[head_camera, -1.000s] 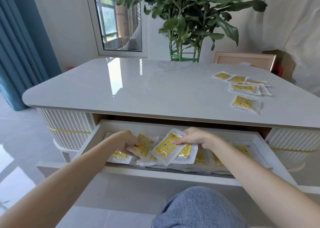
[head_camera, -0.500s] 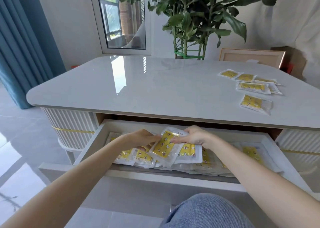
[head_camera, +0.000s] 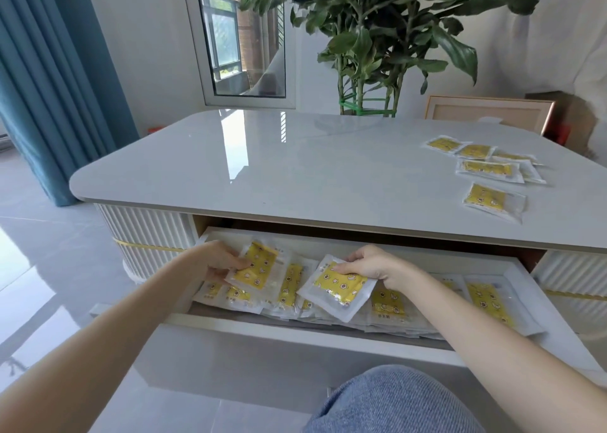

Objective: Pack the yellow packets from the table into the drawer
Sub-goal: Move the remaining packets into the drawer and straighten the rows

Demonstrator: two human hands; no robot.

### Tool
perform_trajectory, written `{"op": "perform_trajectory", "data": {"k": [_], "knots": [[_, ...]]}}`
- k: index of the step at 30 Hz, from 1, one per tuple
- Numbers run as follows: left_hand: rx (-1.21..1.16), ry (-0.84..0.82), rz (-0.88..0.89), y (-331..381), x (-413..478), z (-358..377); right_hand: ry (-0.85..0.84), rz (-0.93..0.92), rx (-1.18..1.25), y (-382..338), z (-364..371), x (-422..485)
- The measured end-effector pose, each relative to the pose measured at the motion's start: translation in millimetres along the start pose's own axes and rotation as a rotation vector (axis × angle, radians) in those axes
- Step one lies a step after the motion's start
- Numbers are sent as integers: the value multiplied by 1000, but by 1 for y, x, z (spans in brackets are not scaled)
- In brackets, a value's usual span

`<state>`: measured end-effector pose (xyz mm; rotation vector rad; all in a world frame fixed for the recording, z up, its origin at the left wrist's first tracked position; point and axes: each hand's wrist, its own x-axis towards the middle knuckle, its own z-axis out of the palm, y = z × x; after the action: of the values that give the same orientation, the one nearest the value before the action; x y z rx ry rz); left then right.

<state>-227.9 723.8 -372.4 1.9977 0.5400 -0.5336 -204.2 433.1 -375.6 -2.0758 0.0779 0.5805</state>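
table packets (head_camera: 489, 170): 6 | left hand (head_camera: 216, 262): 1 packet (head_camera: 259, 265) | right hand (head_camera: 377, 265): 1 packet (head_camera: 338, 285)

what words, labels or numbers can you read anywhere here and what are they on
No text is legible anywhere.
Left packet, held by the left hand: faint marks by its clear edge, too blurred to read.
Right packet, held by the right hand: only a yellow figure pattern shows.
Drawer packets: tiny dark print below the yellow, too small to read.
Table packets: too small and blurred to read.
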Motion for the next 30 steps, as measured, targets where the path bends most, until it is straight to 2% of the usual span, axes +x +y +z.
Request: {"op": "perform_trajectory", "data": {"k": [5, 10, 14, 16, 19, 21, 27, 30], "knots": [[198, 209, -33, -13, -2, -9, 0, 67, 158, -1, 3, 1], [850, 485, 90, -13, -4, 0, -2, 77, 260, -1, 5, 1], [1124, 667, 180, -8, -4, 9, 20, 78, 259, 1, 8, 4], [1121, 601, 305, -7, 0, 10, 21, 81, 263, 2, 7, 5], [1015, 261, 404, -15, 9, 12, 30, 86, 251, 2, 7, 5], [1046, 139, 399, -18, 12, 16, 34, 94, 206, 4, 5, 6], [1088, 158, 348, -17, 16, 12, 74, 139, 83, 10, -5, 3], [1098, 158, 323, -16, 17, 11, 151, 144, -74, 15, -10, 3]]}}
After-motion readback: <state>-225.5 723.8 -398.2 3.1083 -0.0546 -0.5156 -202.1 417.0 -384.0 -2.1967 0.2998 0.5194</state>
